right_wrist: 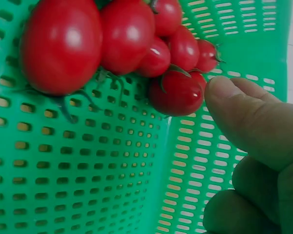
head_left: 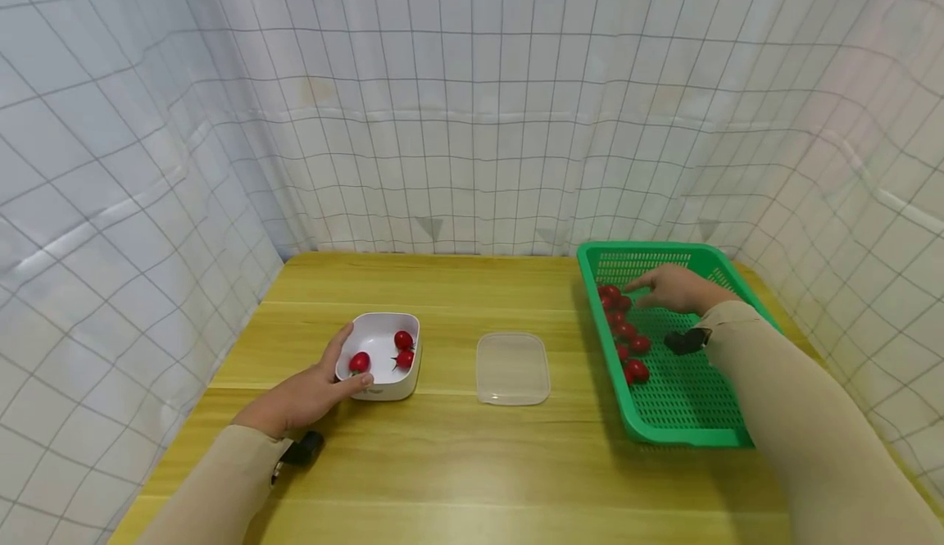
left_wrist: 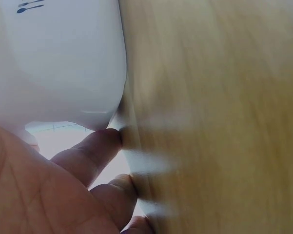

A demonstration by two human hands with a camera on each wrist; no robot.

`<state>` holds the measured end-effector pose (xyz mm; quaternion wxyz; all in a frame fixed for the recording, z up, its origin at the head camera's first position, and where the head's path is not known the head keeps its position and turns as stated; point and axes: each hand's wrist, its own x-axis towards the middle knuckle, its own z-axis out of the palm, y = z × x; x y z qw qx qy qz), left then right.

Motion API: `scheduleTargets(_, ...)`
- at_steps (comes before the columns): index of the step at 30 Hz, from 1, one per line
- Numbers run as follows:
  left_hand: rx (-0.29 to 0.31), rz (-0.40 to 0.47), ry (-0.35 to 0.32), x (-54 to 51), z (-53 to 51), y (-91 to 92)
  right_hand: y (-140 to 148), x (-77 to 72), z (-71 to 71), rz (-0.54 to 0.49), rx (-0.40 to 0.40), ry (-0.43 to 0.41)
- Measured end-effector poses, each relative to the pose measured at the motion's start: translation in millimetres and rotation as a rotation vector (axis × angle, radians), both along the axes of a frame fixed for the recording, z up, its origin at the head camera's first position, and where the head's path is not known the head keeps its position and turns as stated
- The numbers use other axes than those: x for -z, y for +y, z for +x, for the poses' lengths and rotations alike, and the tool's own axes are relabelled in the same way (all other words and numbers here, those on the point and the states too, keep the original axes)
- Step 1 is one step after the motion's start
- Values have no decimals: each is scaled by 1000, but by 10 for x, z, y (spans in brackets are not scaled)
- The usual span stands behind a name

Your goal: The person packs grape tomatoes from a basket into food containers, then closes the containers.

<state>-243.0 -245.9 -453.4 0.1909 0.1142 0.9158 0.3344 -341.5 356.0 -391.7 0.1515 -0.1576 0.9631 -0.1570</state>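
Note:
On the left of the table, my left hand [head_left: 306,397] grips a white square container [head_left: 379,328], its thumb on the near rim and its fingers along the left side. Inside lie 3 cherry tomatoes [head_left: 359,362]. The left wrist view shows the container's wall [left_wrist: 73,63] beside fingers [left_wrist: 90,156] that reach down to the table. Over in the green basket [head_left: 627,414], my right hand [head_left: 674,289] reaches toward several cherry tomatoes [head_left: 625,332] along the left wall. Its thumb tip is right at one cherry tomato [right_wrist: 178,95]; whether they touch is unclear.
A clear, flat square lid [head_left: 513,369] lies on the wooden table [head_left: 442,463] between the container and the basket. White grid-patterned curtains [head_left: 479,119] surround the table at the back and both sides. The basket's raised rim stands around the right hand.

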Motion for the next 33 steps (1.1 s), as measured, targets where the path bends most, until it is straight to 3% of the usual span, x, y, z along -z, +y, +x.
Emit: scheduleTargets(33, -4, 1, 1, 14, -15, -6, 9, 216, -57, 43, -5, 38)
